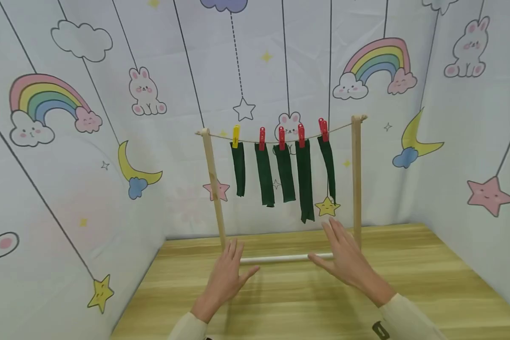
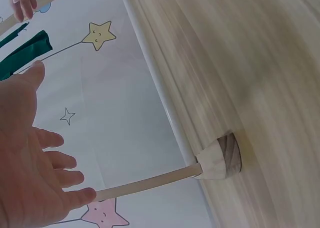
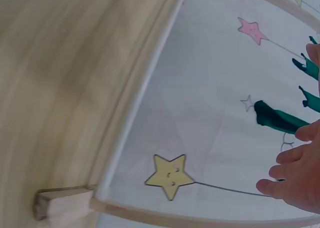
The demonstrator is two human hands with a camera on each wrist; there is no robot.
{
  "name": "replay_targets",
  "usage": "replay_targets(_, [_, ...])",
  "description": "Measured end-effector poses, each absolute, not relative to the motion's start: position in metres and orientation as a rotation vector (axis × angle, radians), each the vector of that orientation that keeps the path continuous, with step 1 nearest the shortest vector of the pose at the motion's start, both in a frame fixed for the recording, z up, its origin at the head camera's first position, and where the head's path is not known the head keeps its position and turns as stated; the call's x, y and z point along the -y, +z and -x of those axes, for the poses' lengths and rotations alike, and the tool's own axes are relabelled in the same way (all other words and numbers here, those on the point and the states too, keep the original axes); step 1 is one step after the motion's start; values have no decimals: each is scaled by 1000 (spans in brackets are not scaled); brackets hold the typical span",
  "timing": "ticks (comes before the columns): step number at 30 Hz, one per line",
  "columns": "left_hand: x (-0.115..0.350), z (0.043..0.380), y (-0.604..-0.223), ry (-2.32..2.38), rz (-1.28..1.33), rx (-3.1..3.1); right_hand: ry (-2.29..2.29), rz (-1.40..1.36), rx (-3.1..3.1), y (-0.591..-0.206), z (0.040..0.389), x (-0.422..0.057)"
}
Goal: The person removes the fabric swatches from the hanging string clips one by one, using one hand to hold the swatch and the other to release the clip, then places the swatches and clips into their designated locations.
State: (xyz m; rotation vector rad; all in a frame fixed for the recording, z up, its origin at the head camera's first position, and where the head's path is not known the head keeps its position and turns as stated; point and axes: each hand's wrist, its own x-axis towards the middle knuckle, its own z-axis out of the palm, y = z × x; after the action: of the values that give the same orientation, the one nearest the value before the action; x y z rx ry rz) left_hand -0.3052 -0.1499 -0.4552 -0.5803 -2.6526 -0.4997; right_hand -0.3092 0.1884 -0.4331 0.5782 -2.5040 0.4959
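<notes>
Several dark green cloth strips [image 1: 304, 182] of differing lengths hang from a thin string [image 1: 272, 142] between two wooden posts [image 1: 356, 179]. One yellow clothespin [image 1: 236, 136] clips the leftmost strip; red clothespins [image 1: 282, 138] clip the others. My left hand [image 1: 227, 276] is in front of the left post's lower part, fingers extended and thumb apart, holding nothing. My right hand [image 1: 344, 257] is held up near the right post, below the shortest-looking narrow strip [image 1: 329, 167], its fingers straight and its palm bare. In the left wrist view the left fingers [image 2: 62, 159] are spread.
A white rod [image 1: 286, 258] joins the posts low down, and a wooden foot [image 2: 220, 158] carries the left post on the wood-grain table [image 1: 280, 307]. Behind and at both sides hangs a white cloth backdrop [image 1: 187, 94] printed with rainbows, stars and rabbits.
</notes>
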Motion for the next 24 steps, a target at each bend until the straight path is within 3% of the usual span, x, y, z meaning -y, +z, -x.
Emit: replay_targets(24, [154,324,-419,-689,526,2630,604,-759,2263,-358,330,-141])
